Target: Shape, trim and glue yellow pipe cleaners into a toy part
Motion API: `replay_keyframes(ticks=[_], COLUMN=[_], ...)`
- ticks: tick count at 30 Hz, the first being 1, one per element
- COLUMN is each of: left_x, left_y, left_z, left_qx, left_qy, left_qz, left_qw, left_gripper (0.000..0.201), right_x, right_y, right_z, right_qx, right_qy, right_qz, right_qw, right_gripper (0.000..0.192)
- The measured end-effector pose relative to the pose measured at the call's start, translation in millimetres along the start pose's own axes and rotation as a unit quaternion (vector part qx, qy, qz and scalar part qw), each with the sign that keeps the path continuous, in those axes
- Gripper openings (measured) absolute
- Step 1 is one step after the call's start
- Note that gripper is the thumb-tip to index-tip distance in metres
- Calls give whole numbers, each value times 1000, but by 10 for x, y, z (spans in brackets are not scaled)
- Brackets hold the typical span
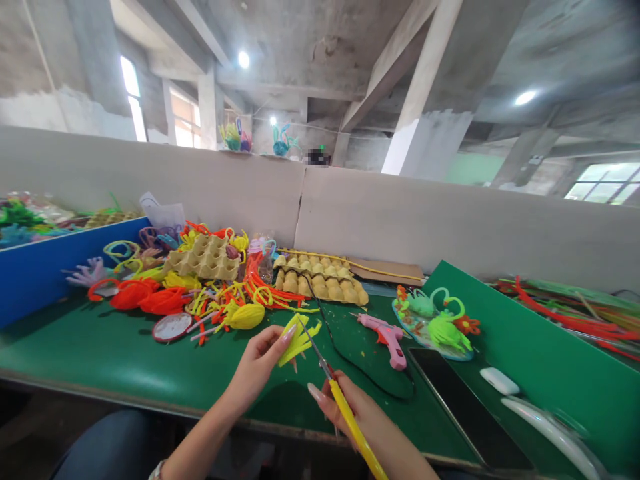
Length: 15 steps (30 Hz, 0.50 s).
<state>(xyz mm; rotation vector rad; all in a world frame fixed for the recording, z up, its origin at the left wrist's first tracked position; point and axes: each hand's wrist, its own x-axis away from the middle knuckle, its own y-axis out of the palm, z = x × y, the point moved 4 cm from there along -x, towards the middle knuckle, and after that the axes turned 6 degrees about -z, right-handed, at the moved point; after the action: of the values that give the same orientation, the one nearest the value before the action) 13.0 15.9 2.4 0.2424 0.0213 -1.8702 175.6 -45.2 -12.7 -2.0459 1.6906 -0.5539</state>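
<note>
Right hand (pixel 369 408) slants a yellow-handled tool (pixel 351 419) toward pinching left hand (pixel 261 361).

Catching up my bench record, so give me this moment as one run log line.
left hand: holding yellow strips | right hand: holding yellow-handled tool, tip at strips | pink glue gun: on green table

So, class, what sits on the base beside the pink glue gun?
On the base sit two green, swan-like figures and orange flowers; whatever lies directly beneath them is covered.
</note>
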Motion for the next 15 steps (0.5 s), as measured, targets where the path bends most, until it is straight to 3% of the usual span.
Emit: replay_keyframes(ticks=[3, 10, 15], left_x=[7, -39, -95], left_y=[-53, 12, 80], left_z=[29, 208, 420], left_qx=[-26, -63, -104], left_qy=[19, 19, 49], left_qz=[37, -15, -8], left_qw=[999, 998, 993], left_gripper=[39, 38, 33], right_x=[13, -4, 104], right_y=[60, 202, 205], right_z=[-80, -25, -33], right_qx=[-64, -168, -161], right_qy=[17, 75, 5], right_qz=[-55, -61, -84], right_qw=[996, 981, 983], right_gripper=[41, 53, 41])
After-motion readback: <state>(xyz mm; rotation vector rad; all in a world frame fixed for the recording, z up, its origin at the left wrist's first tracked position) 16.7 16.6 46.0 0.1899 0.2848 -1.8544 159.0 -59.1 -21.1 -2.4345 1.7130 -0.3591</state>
